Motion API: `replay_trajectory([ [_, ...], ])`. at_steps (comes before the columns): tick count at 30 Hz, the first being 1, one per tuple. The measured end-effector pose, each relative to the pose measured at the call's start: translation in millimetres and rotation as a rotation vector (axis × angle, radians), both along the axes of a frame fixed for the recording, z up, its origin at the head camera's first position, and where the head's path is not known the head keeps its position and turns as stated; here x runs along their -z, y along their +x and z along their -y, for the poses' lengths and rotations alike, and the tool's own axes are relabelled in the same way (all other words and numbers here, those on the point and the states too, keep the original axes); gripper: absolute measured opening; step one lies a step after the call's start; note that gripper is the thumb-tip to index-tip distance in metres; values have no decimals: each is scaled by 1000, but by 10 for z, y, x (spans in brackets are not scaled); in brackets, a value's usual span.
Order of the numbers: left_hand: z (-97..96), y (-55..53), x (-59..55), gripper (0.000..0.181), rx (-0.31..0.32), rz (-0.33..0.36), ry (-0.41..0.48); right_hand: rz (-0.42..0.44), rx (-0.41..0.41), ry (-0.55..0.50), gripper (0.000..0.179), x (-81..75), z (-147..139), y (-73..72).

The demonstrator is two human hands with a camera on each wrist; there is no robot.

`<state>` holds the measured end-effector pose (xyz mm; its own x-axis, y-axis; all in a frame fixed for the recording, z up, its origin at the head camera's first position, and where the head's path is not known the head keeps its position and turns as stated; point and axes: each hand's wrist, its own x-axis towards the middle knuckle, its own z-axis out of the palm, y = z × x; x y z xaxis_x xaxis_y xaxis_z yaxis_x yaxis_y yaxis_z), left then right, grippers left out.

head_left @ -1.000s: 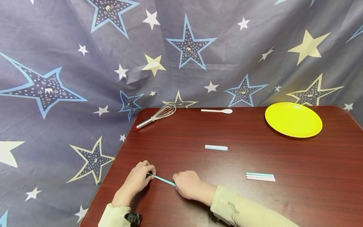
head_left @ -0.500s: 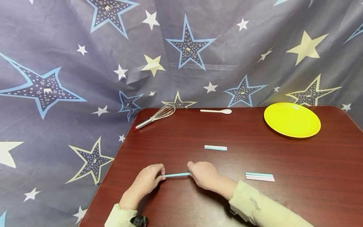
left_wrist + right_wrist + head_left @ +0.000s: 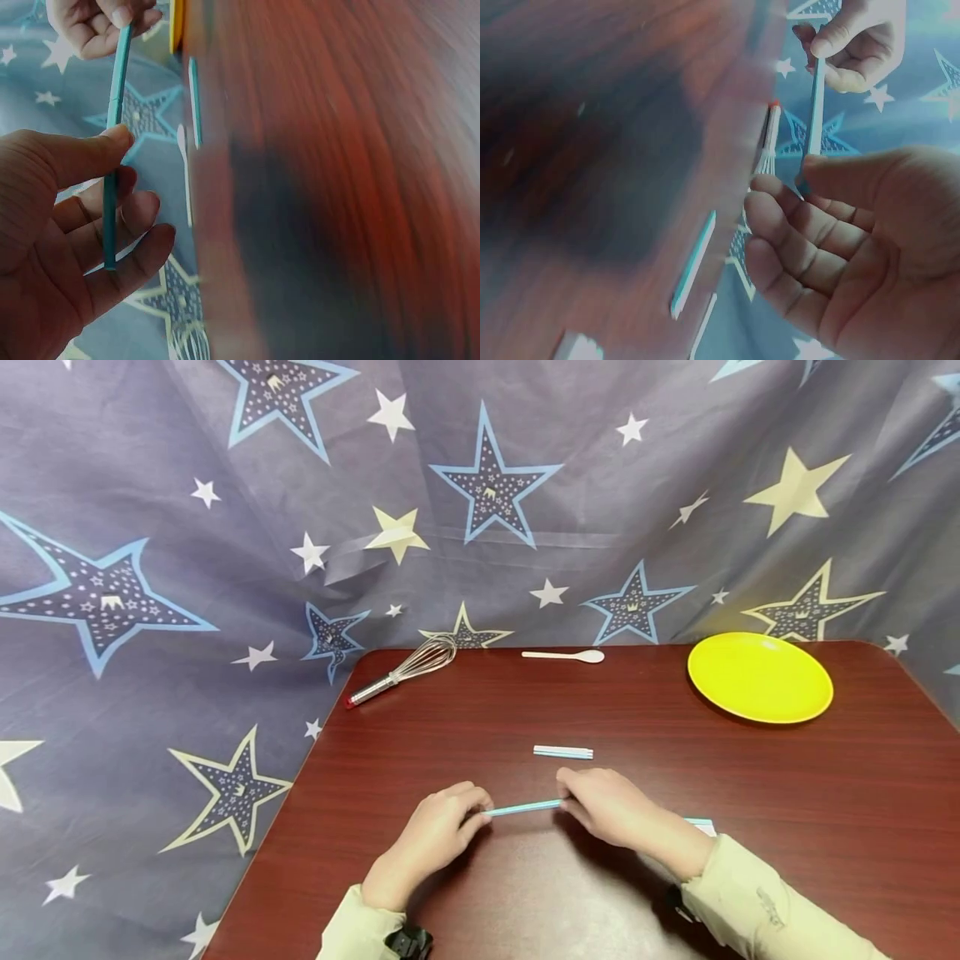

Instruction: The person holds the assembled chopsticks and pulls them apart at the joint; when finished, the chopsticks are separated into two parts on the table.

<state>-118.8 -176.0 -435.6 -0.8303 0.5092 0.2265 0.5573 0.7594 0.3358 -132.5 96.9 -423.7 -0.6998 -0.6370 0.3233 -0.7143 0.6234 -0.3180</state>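
Note:
A thin teal stick (image 3: 523, 807) spans the gap between my two hands over the front middle of the table. My left hand (image 3: 444, 825) pinches its left part between thumb and index finger. In the left wrist view, the stick (image 3: 116, 112) shows a faint joint line, and its lower end crosses the other, loosely curled fingers (image 3: 142, 214). At the right end, my right hand (image 3: 611, 803) pinches the stick between thumb and forefinger. Just beyond the hands lies a short white-and-blue bundle of sticks (image 3: 562, 752). A second bundle (image 3: 701, 824) is partly hidden by the right forearm.
On the brown table (image 3: 375, 760), a whisk (image 3: 405, 670) lies at the back left. A white spoon (image 3: 562, 656) is near the back edge, and a yellow plate (image 3: 760, 678) stands at the back right. A star-patterned cloth (image 3: 480, 568) hangs behind.
Both hands have moved right and a little away from me, carrying the teal stick between them. Its slant has reversed, right end now slightly higher in view. The right arm now overlaps the right-hand bundle.

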Motion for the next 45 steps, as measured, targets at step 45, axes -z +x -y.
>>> replay_trajectory([
  [45, -1194, 50, 75, 15, 274, -132, 4, -126, -3, -57, 20, 63, -578, 312],
])
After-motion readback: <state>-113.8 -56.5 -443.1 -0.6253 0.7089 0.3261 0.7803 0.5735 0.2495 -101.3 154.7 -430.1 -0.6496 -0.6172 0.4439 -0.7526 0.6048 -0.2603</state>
